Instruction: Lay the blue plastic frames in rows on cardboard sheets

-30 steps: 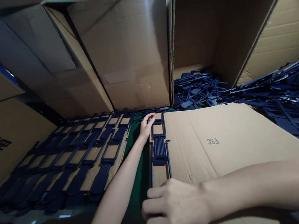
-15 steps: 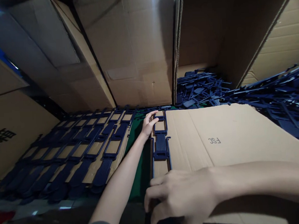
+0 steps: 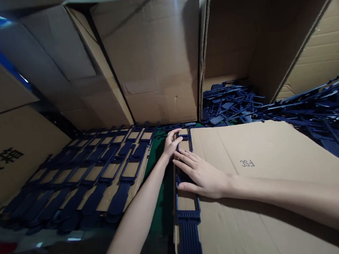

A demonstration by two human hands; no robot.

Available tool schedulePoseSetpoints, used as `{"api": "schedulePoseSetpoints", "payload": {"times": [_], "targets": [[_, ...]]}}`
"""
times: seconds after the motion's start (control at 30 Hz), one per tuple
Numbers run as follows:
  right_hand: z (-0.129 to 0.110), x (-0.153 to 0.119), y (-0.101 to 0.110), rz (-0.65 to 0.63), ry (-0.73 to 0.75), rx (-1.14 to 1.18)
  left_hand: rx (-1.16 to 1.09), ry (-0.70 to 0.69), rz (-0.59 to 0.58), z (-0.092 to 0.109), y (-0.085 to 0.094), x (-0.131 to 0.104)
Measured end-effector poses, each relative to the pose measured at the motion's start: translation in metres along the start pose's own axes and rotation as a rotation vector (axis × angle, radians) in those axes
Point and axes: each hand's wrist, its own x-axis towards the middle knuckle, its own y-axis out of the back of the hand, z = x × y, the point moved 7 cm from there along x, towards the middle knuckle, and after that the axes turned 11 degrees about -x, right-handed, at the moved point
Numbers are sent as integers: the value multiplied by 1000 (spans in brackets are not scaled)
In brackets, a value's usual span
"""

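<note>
the left hand [image 3: 171, 145] bends over the far end of a dark blue strip [image 3: 190, 238] along the left edge of a cardboard sheet [image 3: 274, 143]; whether it pinches, one cannot tell. the right hand [image 3: 204, 175], fingers apart, lies over the strip's middle, seemingly steadying it. shifting it would call for even, light contact. cardboard boxes [image 3: 160, 66] and a tangled pile [image 3: 228, 102] hem in the far side.
</note>
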Motion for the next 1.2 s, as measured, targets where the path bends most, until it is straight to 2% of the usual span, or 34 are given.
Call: {"api": "schedulePoseSetpoints", "payload": {"times": [0.43, 0.6, 0.83, 0.97, 1.07, 1.13, 1.2], "targets": [[13, 9, -2, -1, 52, 84, -37, 48, 103, -22, 9, 5], [17, 11, 2, 48, 60, 105, -34, 48, 99, -22, 10, 6], [27, 13, 0, 38, 83, 119, -35, 61, 88, -24, 11, 8], [31, 18, 15, 122, 122, 131, -41, 69, 81, -23, 12, 8], [63, 24, 40, 283, 52, 101, -46, 78, 78, -22, 12, 9], [106, 23, 56, 399, -122, 8, -44, 83, 84, -22, 12, 9], [155, 13, 62, 444, -300, -171, -38, 88, 92, -21, 12, 8]]}}
